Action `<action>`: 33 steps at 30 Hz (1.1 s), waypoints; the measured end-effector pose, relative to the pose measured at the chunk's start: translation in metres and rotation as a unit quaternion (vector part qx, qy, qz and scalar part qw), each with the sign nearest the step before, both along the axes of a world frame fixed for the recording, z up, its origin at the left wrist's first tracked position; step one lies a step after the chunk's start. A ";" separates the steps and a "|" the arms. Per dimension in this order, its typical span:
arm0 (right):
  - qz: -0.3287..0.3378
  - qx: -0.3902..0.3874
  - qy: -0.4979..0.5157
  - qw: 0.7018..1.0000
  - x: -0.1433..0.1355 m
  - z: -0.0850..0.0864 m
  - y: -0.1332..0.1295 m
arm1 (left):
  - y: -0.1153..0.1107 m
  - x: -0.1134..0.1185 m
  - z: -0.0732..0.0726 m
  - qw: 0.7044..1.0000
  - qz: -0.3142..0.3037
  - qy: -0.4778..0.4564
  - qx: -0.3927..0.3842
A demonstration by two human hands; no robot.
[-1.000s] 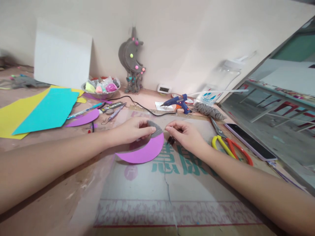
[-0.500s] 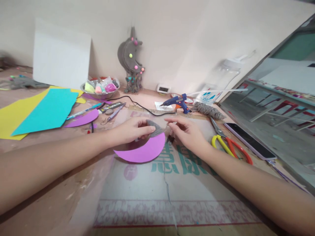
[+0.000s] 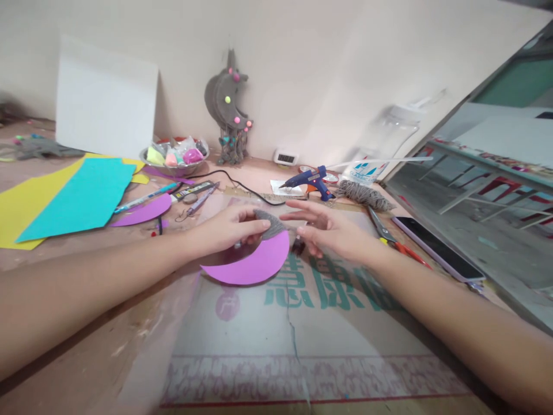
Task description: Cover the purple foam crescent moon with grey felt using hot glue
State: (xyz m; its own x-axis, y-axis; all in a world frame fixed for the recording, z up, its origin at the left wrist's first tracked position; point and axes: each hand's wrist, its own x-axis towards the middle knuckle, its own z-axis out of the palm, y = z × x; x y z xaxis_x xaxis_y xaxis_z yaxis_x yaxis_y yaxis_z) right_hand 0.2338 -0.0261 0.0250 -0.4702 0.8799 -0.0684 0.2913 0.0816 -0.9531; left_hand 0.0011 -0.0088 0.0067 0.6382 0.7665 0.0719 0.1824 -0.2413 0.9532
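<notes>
Left hand (image 3: 235, 231): grip pinched the crescent (image 3: 263, 262)
Right hand (image 3: 332, 233): grip gaped beside it
Bottle (image 3: 384, 144): read "CLASSIC"
Sheet (image 3: 242, 334): bore green characters (image 3: 332, 282)

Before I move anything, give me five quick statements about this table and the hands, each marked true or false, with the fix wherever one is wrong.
1. The left hand holds the purple crescent by its grey end. True.
2. The right hand is clenched in a tight fist. False: its forefinger and thumb are apart.
3. The grey moon ornament has coloured balls on it. True.
4. The phone lies to the left of the scissors. False: it lies to their right.
5. The yellow sheet covers the turquoise sheet. False: the turquoise one lies on top.
</notes>
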 end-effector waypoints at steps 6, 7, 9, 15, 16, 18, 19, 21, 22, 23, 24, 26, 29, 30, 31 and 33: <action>-0.013 -0.043 0.063 0.997 -0.012 -0.003 -0.010 | -0.002 0.000 0.001 1.000 -0.005 0.008 0.001; -0.013 -0.045 0.056 0.997 -0.014 -0.004 -0.010 | -0.002 0.000 0.001 1.000 -0.005 0.011 0.000; -0.006 -0.062 0.044 0.997 -0.016 -0.007 -0.011 | -0.003 0.000 0.001 1.000 -0.007 0.017 0.000; -0.004 -0.102 0.075 0.992 -0.018 -0.011 -0.013 | -0.002 0.000 0.000 0.999 -0.010 0.033 0.001; -0.009 -0.105 0.069 0.992 -0.018 -0.012 -0.013 | -0.002 0.000 0.000 0.999 -0.011 0.034 0.002; -0.023 -0.109 0.051 0.992 -0.018 -0.013 -0.012 | -0.002 0.000 -0.001 0.999 -0.011 0.036 0.002; -0.028 -0.109 0.046 0.993 -0.018 -0.014 -0.012 | -0.002 0.000 -0.001 0.999 -0.010 0.036 0.000; -0.037 -0.102 0.051 0.993 -0.017 -0.015 -0.011 | -0.002 0.000 0.000 0.999 -0.009 0.036 -0.008; -0.041 -0.099 0.060 0.992 -0.017 -0.016 -0.010 | -0.002 0.000 0.000 0.999 -0.009 0.037 -0.013; -0.045 -0.096 0.070 0.992 -0.017 -0.016 -0.010 | -0.002 -0.001 0.000 0.999 -0.010 0.037 -0.016; -0.050 -0.095 0.079 0.991 -0.017 -0.016 -0.010 | -0.002 -0.001 0.000 0.999 -0.012 0.037 -0.017; -0.057 -0.095 0.086 0.990 -0.018 -0.016 -0.009 | -0.003 0.000 0.001 0.999 -0.015 0.036 -0.016; -0.045 -0.090 0.079 0.992 -0.017 -0.017 -0.008 | -0.004 0.000 0.001 0.999 -0.015 0.036 -0.017; -0.037 -0.088 0.073 0.993 -0.017 -0.017 -0.008 | -0.004 0.000 0.001 0.999 -0.014 0.037 -0.018; -0.030 -0.085 0.067 0.994 -0.016 -0.016 -0.008 | -0.004 0.000 0.001 0.999 -0.014 0.038 -0.019; -0.016 -0.079 0.051 0.995 -0.015 -0.015 -0.007 | -0.004 0.000 0.002 0.999 -0.013 0.039 -0.018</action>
